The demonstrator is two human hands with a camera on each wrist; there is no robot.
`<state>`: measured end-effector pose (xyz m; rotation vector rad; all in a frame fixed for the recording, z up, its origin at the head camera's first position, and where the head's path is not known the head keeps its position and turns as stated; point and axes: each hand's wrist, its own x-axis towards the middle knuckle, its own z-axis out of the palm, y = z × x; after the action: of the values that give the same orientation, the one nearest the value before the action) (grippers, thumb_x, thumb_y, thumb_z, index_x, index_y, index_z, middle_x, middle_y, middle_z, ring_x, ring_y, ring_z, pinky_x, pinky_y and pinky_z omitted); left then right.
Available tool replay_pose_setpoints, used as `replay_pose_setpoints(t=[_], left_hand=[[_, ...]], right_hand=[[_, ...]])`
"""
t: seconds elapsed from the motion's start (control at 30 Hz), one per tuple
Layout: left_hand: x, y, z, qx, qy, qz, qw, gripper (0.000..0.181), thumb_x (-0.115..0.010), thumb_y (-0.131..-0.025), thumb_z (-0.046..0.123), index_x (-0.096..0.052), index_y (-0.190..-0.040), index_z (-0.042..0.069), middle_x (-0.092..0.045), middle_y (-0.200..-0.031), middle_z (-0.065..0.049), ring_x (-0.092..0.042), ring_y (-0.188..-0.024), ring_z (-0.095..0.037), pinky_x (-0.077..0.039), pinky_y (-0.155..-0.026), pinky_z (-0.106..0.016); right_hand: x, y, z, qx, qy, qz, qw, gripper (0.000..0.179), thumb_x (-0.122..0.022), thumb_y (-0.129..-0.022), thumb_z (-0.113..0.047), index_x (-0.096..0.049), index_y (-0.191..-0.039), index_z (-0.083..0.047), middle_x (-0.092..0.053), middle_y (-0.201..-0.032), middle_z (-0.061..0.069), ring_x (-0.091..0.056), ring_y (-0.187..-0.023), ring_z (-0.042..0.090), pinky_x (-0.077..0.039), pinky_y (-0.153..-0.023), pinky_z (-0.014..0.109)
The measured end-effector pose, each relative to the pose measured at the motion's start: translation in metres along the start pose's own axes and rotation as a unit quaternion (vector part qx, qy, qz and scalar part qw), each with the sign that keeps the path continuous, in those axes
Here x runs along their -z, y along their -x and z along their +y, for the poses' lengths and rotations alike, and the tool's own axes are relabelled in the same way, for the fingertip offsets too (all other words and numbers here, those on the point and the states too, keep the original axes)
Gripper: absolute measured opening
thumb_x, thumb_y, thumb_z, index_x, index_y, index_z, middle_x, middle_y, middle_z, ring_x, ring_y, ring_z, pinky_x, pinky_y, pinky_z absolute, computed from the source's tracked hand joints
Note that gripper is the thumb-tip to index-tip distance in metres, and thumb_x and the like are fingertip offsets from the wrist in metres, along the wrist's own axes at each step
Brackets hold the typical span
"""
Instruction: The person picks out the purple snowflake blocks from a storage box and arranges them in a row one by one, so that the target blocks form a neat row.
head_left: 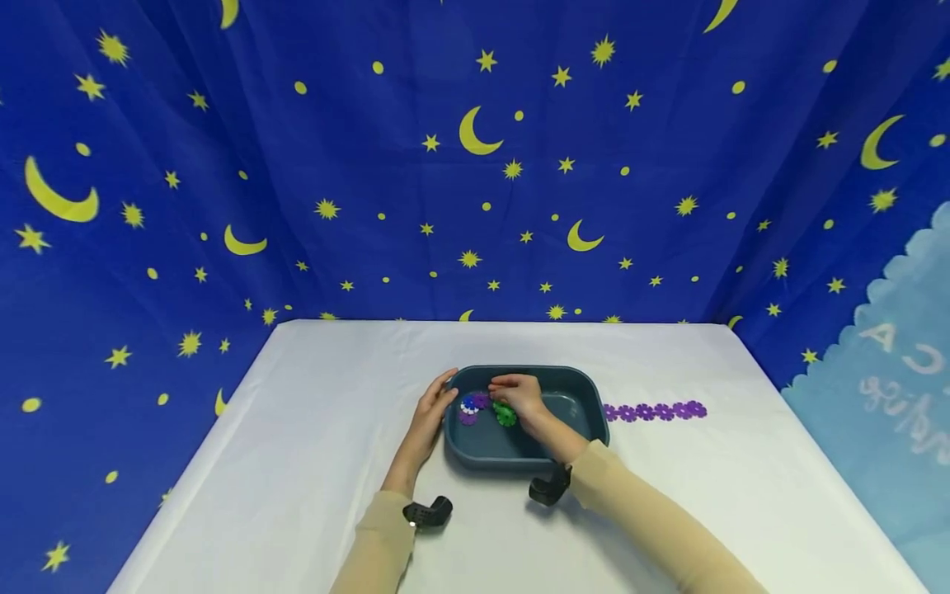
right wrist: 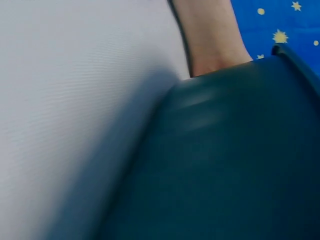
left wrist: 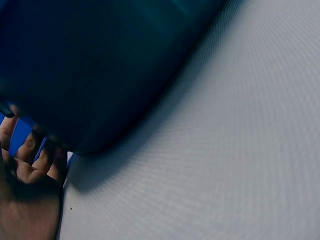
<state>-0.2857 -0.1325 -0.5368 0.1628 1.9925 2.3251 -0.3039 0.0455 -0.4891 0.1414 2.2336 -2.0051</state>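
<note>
My left hand [head_left: 432, 406] is at the left end of a dark teal plastic tub [head_left: 527, 458], its thumb at the rim and its fingers along the outside wall. The left wrist view shows bent fingers [left wrist: 35, 150] against that wall. Reaching into the tub, my right hand [head_left: 522, 398] has its fingers bent down over the pieces; I cannot tell whether it pinches one. Green snowflake-shaped discs [head_left: 505, 415] lie just below its fingers. Left of them are purple discs [head_left: 467, 419] and a blue-and-white disc [head_left: 469, 404]. In the right wrist view, the tub's wall hides the fingers.
A chain of purple snowflake discs [head_left: 646, 412] lies on the white table [head_left: 297, 462], extending right from the tub. Blue star-and-moon cloth [head_left: 475, 190] hangs behind the table and along its sides. Each wrist carries a black camera [head_left: 429, 513].
</note>
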Motion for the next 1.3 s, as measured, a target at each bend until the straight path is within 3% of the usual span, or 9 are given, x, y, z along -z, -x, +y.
replay_pose_setpoints(t=[0.13, 0.23, 0.43, 0.6, 0.8, 1.03, 1.3], left_hand=[[0.0, -0.004, 0.003, -0.007, 0.005, -0.012, 0.9999, 0.047, -0.046, -0.1, 0.016, -0.036, -0.146, 0.008, -0.032, -0.153, -0.015, -0.028, -0.14, -0.029, -0.025, -0.114, -0.048], [-0.002, -0.003, 0.002, -0.011, -0.002, -0.009, 0.9999, 0.048, -0.048, -0.1, 0.019, -0.037, -0.146, 0.01, -0.034, -0.152, -0.012, -0.031, -0.139, -0.026, -0.028, -0.112, -0.042], [-0.002, 0.001, -0.001, -0.013, -0.012, 0.004, 0.9998, 0.05, -0.05, -0.098, 0.026, -0.039, -0.145, 0.011, -0.044, -0.144, -0.01, -0.045, -0.123, -0.013, -0.038, -0.101, -0.026], [-0.001, 0.002, -0.001, -0.013, -0.013, 0.011, 0.9998, 0.047, -0.051, -0.098, 0.024, -0.042, -0.143, 0.012, -0.049, -0.134, -0.01, -0.049, -0.111, -0.008, -0.04, -0.093, -0.021], [0.0, 0.002, 0.004, -0.002, -0.003, 0.005, 1.0, 0.045, -0.047, -0.1, 0.016, -0.041, -0.144, 0.011, -0.049, -0.127, -0.009, -0.048, -0.111, -0.014, -0.041, -0.092, -0.022], [-0.006, 0.015, 0.024, 0.002, -0.016, -0.002, 0.9999, 0.045, -0.047, -0.099, 0.015, -0.04, -0.143, 0.007, -0.05, -0.121, -0.006, -0.048, -0.109, -0.016, -0.042, -0.089, -0.022], [-0.007, 0.015, 0.025, 0.0, -0.01, 0.002, 0.9999, 0.045, -0.047, -0.099, 0.015, -0.041, -0.143, 0.008, -0.046, -0.134, -0.015, -0.046, -0.115, -0.021, -0.042, -0.091, -0.022]], right_hand=[[0.0, -0.001, -0.001, 0.022, 0.04, 0.007, 0.9989, 0.025, -0.06, -0.079, 0.017, -0.066, -0.103, 0.016, -0.068, -0.101, 0.03, -0.07, -0.086, 0.028, -0.057, -0.077, 0.036], [0.0, -0.001, 0.002, 0.063, 0.098, 0.001, 0.9931, 0.022, -0.064, -0.077, 0.016, -0.067, -0.099, 0.015, -0.069, -0.097, 0.029, -0.07, -0.087, 0.033, -0.058, -0.073, 0.034], [-0.003, -0.001, 0.012, 0.142, 0.201, -0.018, 0.9692, 0.026, -0.074, -0.069, 0.013, -0.07, -0.094, 0.01, -0.072, -0.091, 0.024, -0.07, -0.08, 0.03, -0.057, -0.069, 0.032], [-0.006, -0.002, 0.016, 0.182, 0.222, -0.041, 0.957, 0.028, -0.076, -0.066, 0.013, -0.069, -0.092, 0.01, -0.071, -0.088, 0.023, -0.067, -0.075, 0.026, -0.055, -0.067, 0.031], [-0.009, -0.004, 0.018, 0.194, 0.213, -0.039, 0.9568, 0.028, -0.078, -0.067, 0.005, -0.07, -0.094, 0.009, -0.072, -0.088, 0.022, -0.067, -0.074, 0.026, -0.055, -0.065, 0.03], [-0.012, -0.006, 0.021, 0.2, 0.229, -0.05, 0.9513, 0.026, -0.079, -0.072, -0.002, -0.07, -0.094, 0.008, -0.072, -0.089, 0.021, -0.067, -0.074, 0.024, -0.055, -0.065, 0.029], [-0.014, -0.004, 0.018, 0.21, 0.243, -0.046, 0.9458, 0.032, -0.082, -0.067, 0.0, -0.07, -0.096, 0.01, -0.072, -0.09, 0.022, -0.068, -0.075, 0.026, -0.056, -0.067, 0.03]])
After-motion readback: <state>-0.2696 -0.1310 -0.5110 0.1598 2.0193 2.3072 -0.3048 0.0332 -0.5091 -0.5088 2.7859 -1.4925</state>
